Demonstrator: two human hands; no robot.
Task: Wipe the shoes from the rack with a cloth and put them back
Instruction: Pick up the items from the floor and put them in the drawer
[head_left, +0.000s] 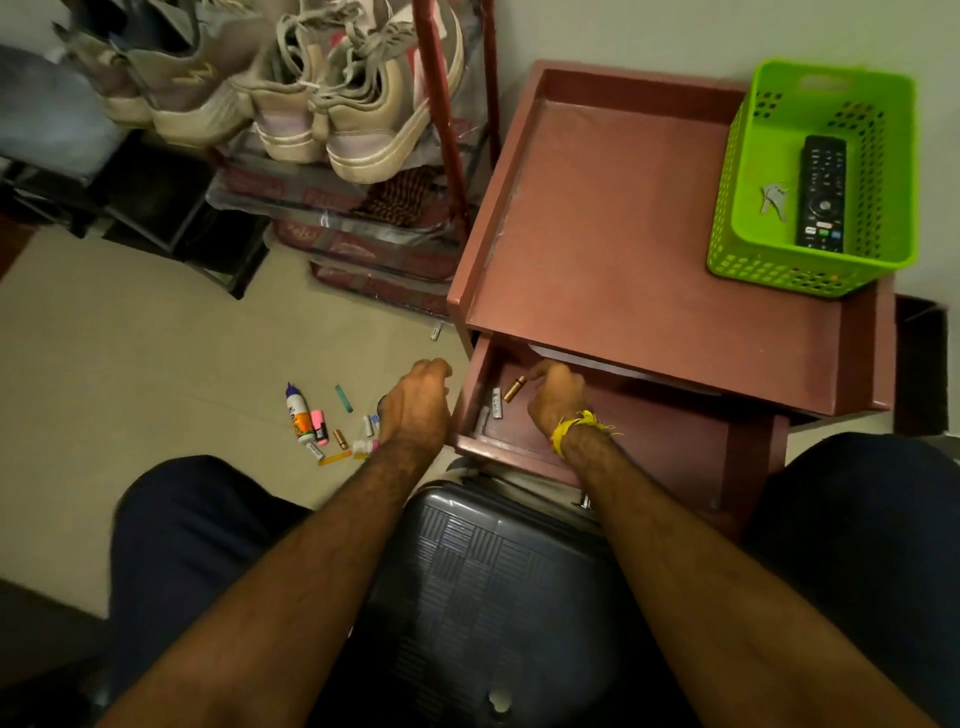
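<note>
Left hand fingers curled under, right hand fingers bunched, both forearms extended

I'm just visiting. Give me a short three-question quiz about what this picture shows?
1. True or false: the right hand pinches a gold battery over the open drawer.
2. What lies in the green basket? A) remote control and keys B) a cloth C) shoes
3. Where do the beige shoes sit?

Key: 1 true; 2 A; 3 on the rack, upper left.
</note>
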